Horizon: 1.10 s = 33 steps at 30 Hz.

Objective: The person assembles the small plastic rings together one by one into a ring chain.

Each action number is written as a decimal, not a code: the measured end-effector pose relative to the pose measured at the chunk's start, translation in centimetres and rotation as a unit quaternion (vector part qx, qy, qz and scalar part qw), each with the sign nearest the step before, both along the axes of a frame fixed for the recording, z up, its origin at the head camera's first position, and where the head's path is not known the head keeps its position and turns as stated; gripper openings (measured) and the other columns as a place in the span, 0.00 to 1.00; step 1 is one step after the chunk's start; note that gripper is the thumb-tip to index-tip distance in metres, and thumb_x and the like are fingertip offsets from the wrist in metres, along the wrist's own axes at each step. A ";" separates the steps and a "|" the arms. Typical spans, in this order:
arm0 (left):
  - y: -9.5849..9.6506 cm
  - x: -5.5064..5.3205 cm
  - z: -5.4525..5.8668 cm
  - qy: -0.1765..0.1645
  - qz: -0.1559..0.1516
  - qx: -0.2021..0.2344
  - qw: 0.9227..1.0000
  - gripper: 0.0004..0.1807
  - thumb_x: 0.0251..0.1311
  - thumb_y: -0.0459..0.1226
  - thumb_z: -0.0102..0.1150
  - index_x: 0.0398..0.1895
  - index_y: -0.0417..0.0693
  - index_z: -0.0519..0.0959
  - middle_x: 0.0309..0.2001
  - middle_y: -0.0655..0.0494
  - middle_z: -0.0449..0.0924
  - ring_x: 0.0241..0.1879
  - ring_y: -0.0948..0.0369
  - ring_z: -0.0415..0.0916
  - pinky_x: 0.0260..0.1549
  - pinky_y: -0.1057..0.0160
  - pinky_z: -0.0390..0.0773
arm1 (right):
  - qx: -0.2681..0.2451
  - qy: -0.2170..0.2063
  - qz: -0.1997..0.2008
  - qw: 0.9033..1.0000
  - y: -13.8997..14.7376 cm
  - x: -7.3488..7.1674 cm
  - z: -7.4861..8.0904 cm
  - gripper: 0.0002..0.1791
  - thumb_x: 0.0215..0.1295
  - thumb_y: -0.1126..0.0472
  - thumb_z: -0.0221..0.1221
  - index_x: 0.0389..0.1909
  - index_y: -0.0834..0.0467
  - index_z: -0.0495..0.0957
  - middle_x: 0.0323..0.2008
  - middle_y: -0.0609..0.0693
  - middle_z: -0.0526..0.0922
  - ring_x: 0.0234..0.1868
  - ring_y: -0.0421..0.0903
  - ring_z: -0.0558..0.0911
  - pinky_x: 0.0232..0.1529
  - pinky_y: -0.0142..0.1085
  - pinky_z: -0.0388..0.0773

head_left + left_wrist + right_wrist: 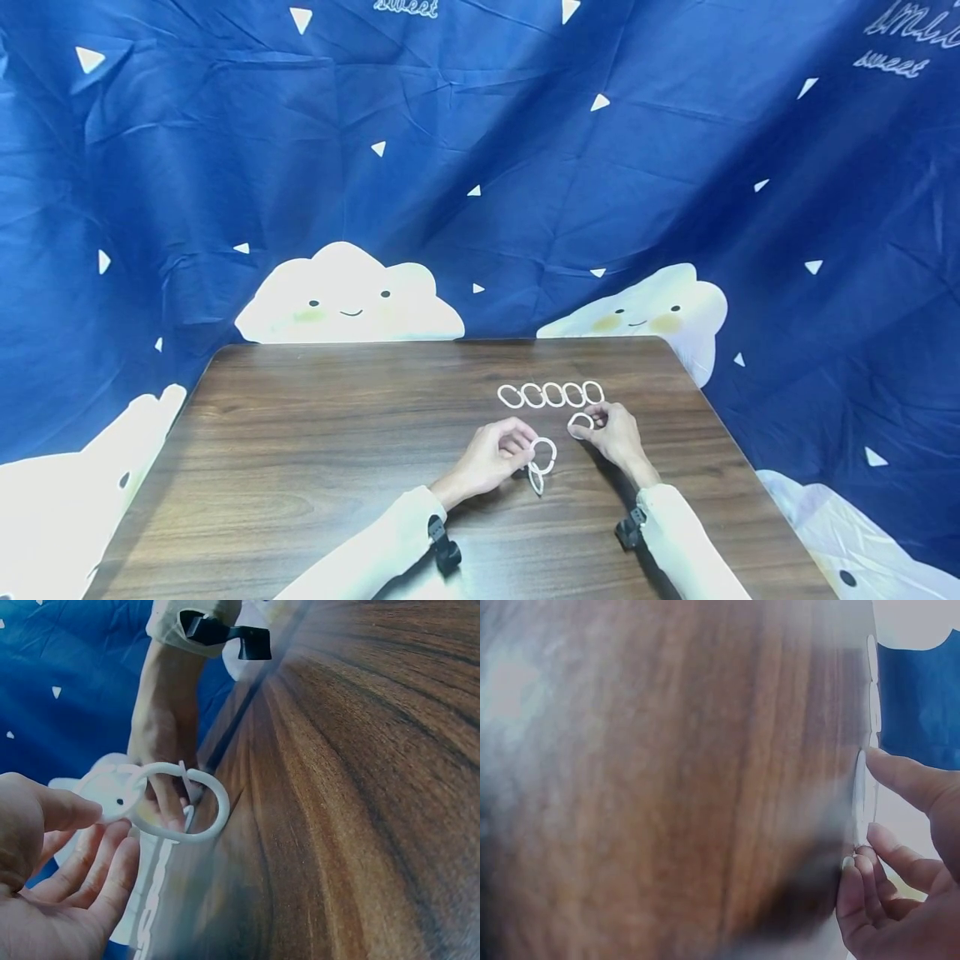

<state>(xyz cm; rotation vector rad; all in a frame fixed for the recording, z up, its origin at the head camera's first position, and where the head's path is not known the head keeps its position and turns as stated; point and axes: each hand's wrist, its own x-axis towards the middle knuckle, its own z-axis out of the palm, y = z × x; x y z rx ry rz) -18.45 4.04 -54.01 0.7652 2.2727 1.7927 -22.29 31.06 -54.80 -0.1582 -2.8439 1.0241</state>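
In the head view, my left hand (491,456) pinches white plastic split rings above the table. One ring (554,456) faces the camera, and a second ring (536,482) hangs below it, seen nearly edge-on. The left wrist view shows an oval ring (219,814) with a small gap in its top side, overlapping another ring by the thumb and fingers. My right hand (619,435) grips a single white ring (573,421) at the tabletop. The right wrist view has this ring (859,799) edge-on between thumb and fingers.
Several white rings (533,405) lie in a side-by-side row just beyond the hands. They rest on a brown wood-grain table (337,417). A blue curtain (450,167) with clouds and triangles hangs behind. Black wrist cameras (444,546) sit on both white sleeves (375,542).
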 end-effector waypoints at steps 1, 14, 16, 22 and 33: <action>0.0 0.0 0.0 0.000 0.000 -0.001 1.000 0.10 0.65 0.31 0.66 0.48 0.42 0.83 0.39 0.48 0.89 0.37 0.63 0.86 0.41 0.72 0.86 | -0.003 -0.002 0.000 1.000 0.0 0.0 0.0 0.27 0.50 0.53 0.80 0.46 0.64 0.84 0.37 0.59 0.87 0.40 0.50 0.84 0.41 0.34 0.78; 0.1 0.2 0.1 -0.009 -0.007 0.008 1.000 0.10 0.65 0.31 0.66 0.48 0.42 0.83 0.40 0.47 0.89 0.37 0.60 0.86 0.41 0.72 0.86 | -0.021 0.003 0.026 0.999 -0.2 0.8 0.0 0.26 0.49 0.58 0.80 0.48 0.64 0.82 0.37 0.59 0.87 0.35 0.47 0.83 0.35 0.27 0.75; 0.1 0.2 0.1 -0.009 -0.007 0.011 1.000 0.10 0.65 0.31 0.66 0.48 0.42 0.83 0.40 0.47 0.89 0.37 0.60 0.86 0.41 0.72 0.86 | -0.018 0.002 0.030 0.999 -0.1 0.9 -0.1 0.25 0.50 0.57 0.80 0.46 0.63 0.83 0.36 0.58 0.87 0.34 0.46 0.82 0.35 0.27 0.75; 0.1 0.1 -0.2 -0.011 -0.005 0.014 1.000 0.10 0.64 0.29 0.66 0.48 0.42 0.83 0.39 0.46 0.89 0.36 0.57 0.87 0.41 0.72 0.86 | -0.040 -0.014 0.027 0.999 0.1 1.3 0.2 0.20 0.59 0.56 0.74 0.47 0.64 0.83 0.37 0.57 0.88 0.33 0.40 0.83 0.36 0.26 0.77; -0.1 -0.1 -0.2 -0.008 0.000 0.011 1.000 0.10 0.63 0.29 0.66 0.47 0.44 0.83 0.39 0.46 0.88 0.36 0.64 0.85 0.40 0.72 0.86 | -0.161 -0.044 0.027 0.986 0.1 1.9 0.6 0.14 0.69 0.73 0.56 0.52 0.73 0.80 0.39 0.65 0.87 0.32 0.42 0.87 0.35 0.31 0.88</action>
